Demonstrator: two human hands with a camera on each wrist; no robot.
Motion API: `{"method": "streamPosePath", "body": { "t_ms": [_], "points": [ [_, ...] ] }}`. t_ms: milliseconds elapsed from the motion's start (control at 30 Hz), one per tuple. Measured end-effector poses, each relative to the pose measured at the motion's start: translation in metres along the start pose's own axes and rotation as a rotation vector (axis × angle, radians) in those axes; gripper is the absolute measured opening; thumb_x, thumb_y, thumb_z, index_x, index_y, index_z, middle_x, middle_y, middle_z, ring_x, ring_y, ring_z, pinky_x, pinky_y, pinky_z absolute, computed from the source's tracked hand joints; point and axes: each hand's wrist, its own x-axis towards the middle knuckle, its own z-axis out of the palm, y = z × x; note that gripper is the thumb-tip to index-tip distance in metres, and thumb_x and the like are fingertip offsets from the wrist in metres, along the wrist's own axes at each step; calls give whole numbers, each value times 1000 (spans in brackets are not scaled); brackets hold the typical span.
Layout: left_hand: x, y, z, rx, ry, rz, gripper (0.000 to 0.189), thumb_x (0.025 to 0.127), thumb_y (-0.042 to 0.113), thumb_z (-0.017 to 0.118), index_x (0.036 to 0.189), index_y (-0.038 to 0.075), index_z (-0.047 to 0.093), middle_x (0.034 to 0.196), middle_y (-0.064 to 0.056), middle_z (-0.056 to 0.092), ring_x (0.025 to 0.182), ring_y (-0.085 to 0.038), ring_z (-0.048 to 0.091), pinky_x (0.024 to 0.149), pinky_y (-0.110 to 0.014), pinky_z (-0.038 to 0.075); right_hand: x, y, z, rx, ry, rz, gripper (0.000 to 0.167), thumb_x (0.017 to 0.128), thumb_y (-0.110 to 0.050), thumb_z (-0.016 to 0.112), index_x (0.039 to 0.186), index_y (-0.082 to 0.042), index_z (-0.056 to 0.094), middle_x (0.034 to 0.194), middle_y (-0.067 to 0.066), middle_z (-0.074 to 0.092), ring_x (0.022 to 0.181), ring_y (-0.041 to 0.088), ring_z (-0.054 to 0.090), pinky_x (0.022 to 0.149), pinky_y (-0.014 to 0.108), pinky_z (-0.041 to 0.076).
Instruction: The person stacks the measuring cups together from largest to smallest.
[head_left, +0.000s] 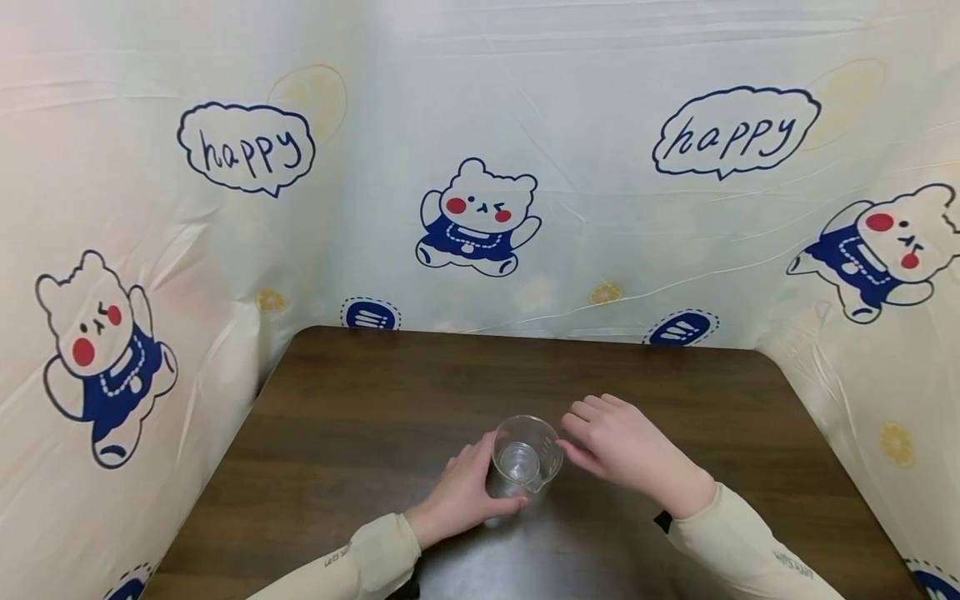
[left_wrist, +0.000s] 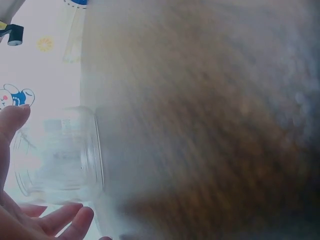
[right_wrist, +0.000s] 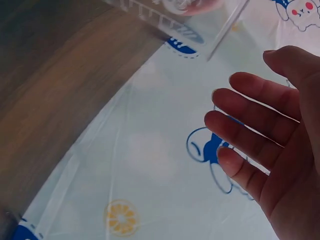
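A clear glass beaker [head_left: 519, 460] with a pouring spout stands on the brown table. My left hand [head_left: 461, 492] holds it from the left, thumb at the near side and fingers round the far side. In the left wrist view the beaker [left_wrist: 59, 157] shows between thumb and fingers. My right hand [head_left: 626, 446] is in the air just right of the rim, its thumb tip close to the glass. Seen from the right wrist, the fingers [right_wrist: 250, 107] are loosely bent with nothing in them, and the beaker's marked wall [right_wrist: 155, 20] is above them.
The wooden table [head_left: 360, 400] has rounded far corners. A pale curtain [head_left: 585, 108] printed with bears and "happy" bubbles hangs close behind it and along both sides.
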Motion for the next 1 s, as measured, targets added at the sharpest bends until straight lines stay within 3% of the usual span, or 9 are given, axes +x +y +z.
{"method": "streamPosePath", "body": {
  "t_ms": [167,300,400,900,1000],
  "points": [
    [-1,0,0,12,5,0,99,77,53,87,154,10,42,130,-2,65,113,-24,58,96,-54,45,-15,5,2,-3,53,43,16,95,-27,69,91,-11,69,91,2,68,86,21,65,77,39,55],
    [-2,0,0,17,4,-4,99,77,55,87,154,11,42,131,-1,65,113,-23,57,97,-52,45,-25,8,7,-22,104,86,35,105,-32,51,98,-6,73,108,11,73,100,29,68,86,47,56],
    [-2,1,0,17,5,-2,99,77,56,86,153,11,42,132,-1,64,114,-23,57,98,-53,44,-32,8,10,-37,130,123,43,108,-35,44,101,-5,73,111,12,72,103,32,67,84,48,55],
    [-2,1,-1,15,2,-6,96,77,56,86,151,12,44,133,0,64,113,-23,57,97,-53,44,-69,15,19,-66,135,253,47,108,-38,43,113,-1,72,120,17,71,113,37,65,93,54,49],
    [-2,1,-2,15,3,-4,95,77,55,87,151,12,44,134,0,63,113,-23,57,97,-53,44,-73,16,21,-68,136,281,44,105,-35,50,115,1,72,123,18,70,117,39,64,95,55,48]
  ]
}}
